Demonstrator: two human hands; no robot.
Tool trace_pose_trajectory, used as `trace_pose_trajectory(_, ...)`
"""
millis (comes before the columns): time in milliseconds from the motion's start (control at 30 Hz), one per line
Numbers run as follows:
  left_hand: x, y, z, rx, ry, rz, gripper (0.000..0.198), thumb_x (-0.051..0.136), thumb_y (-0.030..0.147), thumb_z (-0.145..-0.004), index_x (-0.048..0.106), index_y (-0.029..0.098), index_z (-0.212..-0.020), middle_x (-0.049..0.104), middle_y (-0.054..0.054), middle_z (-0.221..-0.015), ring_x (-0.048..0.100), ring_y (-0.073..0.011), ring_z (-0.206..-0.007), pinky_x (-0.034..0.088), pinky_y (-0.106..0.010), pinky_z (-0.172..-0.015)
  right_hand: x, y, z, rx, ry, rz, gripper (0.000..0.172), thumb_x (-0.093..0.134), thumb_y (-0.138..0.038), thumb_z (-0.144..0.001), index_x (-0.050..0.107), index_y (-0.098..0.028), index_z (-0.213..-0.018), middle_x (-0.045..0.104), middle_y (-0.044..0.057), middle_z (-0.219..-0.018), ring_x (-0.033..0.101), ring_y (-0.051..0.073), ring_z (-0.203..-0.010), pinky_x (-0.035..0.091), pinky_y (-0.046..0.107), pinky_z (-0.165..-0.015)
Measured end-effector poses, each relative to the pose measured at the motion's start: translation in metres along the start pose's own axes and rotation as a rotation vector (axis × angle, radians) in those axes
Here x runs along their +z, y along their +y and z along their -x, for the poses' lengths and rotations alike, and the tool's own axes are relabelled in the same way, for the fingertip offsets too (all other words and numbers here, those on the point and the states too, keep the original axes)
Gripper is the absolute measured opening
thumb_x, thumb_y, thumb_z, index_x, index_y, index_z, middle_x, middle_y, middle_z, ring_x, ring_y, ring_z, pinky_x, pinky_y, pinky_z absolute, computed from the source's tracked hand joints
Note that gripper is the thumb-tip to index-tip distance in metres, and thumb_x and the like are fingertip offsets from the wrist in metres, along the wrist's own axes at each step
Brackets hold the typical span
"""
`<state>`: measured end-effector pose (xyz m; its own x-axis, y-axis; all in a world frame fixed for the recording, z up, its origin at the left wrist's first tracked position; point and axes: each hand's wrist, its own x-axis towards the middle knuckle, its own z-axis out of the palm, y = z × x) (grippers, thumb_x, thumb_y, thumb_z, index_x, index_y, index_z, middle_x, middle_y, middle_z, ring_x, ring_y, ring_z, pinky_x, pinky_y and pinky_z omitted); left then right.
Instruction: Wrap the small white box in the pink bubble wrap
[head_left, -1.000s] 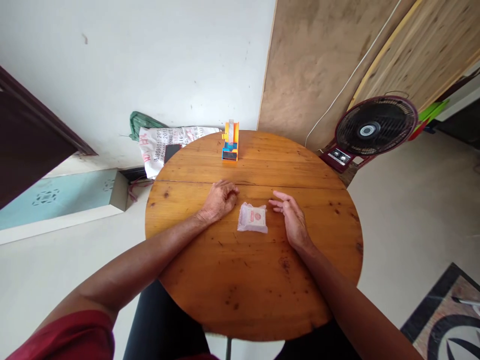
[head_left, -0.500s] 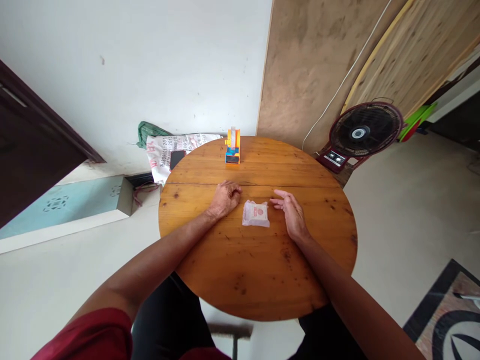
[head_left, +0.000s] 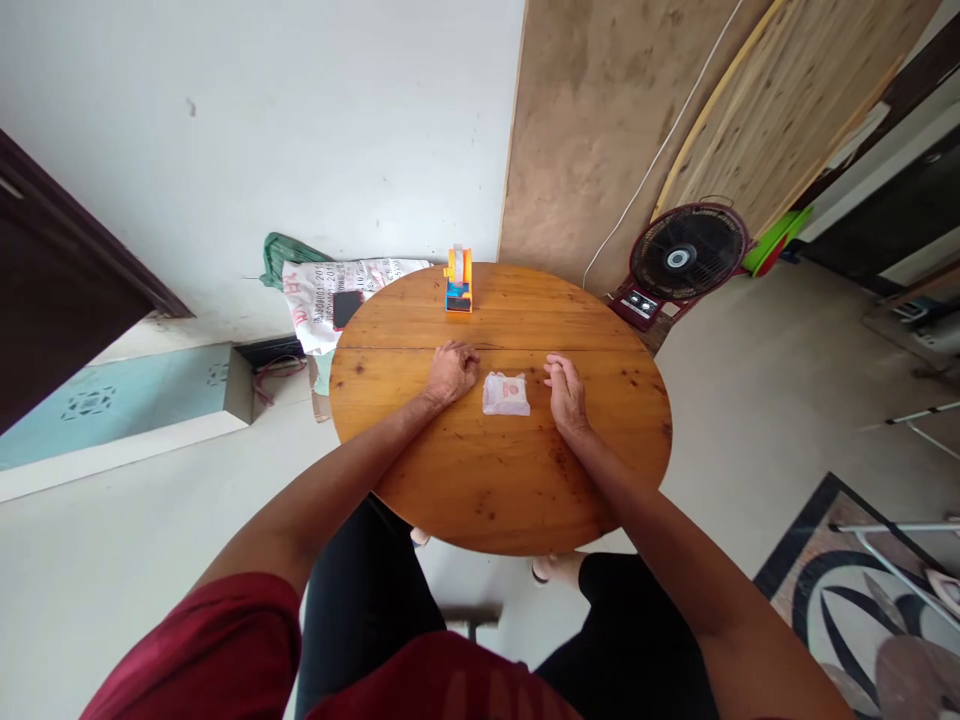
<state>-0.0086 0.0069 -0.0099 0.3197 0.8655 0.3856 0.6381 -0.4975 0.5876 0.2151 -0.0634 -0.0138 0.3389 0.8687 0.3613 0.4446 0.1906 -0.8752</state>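
The red-printed, plastic-wrapped packet (head_left: pixel 507 396) lies on the round wooden table (head_left: pixel 491 480), at four o'clock from the fingers of the left hand (head_left: pixel 453 374), just beside them, and at eight o'clock from those of the right hand (head_left: pixel 567 393), slightly farther off. Its longer axis seems to run nine to three. The left fingers curl, tips hidden, so I cannot tell how far open; the right are half bent, loosely open, visibly holding nothing

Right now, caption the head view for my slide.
Left hand and right hand flank a wrapped packet on a round wooden table.
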Motion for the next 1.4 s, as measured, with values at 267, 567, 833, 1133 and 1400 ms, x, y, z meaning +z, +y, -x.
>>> trace_pose_trajectory(267, 0.0, -0.003, -0.003, -0.051, -0.045, 0.007, 0.025, 0.049, 0.008, -0.08, 0.072, 0.013, -0.089, 0.073, -0.011, -0.098, 0.063, -0.023, -0.097, 0.045, -0.034, -0.095, 0.005, 0.009, -0.005, 0.048, 0.022, 0.024, 0.042, 0.041, -0.056, -0.091, 0.061, -0.021, -0.105, 0.067, 0.011, -0.113, 0.066, 0.023, -0.101, 0.055, 0.041, -0.086)
trace_pose_trajectory(567, -0.001, -0.003, -0.003, -0.076, -0.003, 0.09, 0.024, 0.05, 0.006, -0.076, 0.072, 0.014, -0.083, 0.074, -0.01, -0.094, 0.065, -0.0237, -0.094, 0.047, -0.035, -0.094, 0.005, 0.004, -0.006, 0.06, 0.045, -0.03, 0.049, 0.042, -0.065, -0.088, 0.061, -0.022, -0.1, 0.068, 0.011, -0.108, 0.069, 0.025, -0.096, 0.056, 0.04, -0.078)
trace_pose_trajectory(833, -0.009, 0.01, 0.002, -0.165, 0.025, 0.202, 0.019, 0.051, 0.006, -0.07, 0.068, 0.014, -0.07, 0.071, -0.008, -0.078, 0.066, -0.0209, -0.078, 0.052, -0.031, -0.082, 0.006, 0.009, -0.007, 0.085, 0.097, -0.124, 0.047, 0.046, -0.066, -0.088, 0.063, -0.023, -0.097, 0.07, 0.007, -0.1, 0.069, 0.023, -0.09, 0.057, 0.036, -0.074)
trace_pose_trajectory(1133, -0.078, 0.099, 0.184, -0.394, 0.181, 0.569, 0.019, 0.057, 0.033, -0.09, 0.071, 0.02, -0.091, 0.073, -0.004, -0.095, 0.066, -0.0194, -0.09, 0.051, -0.03, -0.082, 0.006, 0.015, -0.009, 0.089, 0.119, -0.207, 0.041, 0.045, -0.059, -0.089, 0.061, -0.022, -0.098, 0.069, 0.007, -0.1, 0.07, 0.02, -0.087, 0.055, 0.029, -0.065)
trace_pose_trajectory(1400, -0.081, 0.186, 0.224, -0.419, -0.416, 1.325, 0.024, 0.064, 0.036, -0.09, 0.075, 0.016, -0.098, 0.074, -0.01, -0.092, 0.068, -0.0204, -0.088, 0.05, -0.032, -0.086, 0.007, 0.015, -0.01, 0.084, 0.125, -0.236, 0.041, 0.046, -0.058, -0.088, 0.06, -0.022, -0.097, 0.069, 0.008, -0.098, 0.07, 0.021, -0.085, 0.055, 0.03, -0.064)
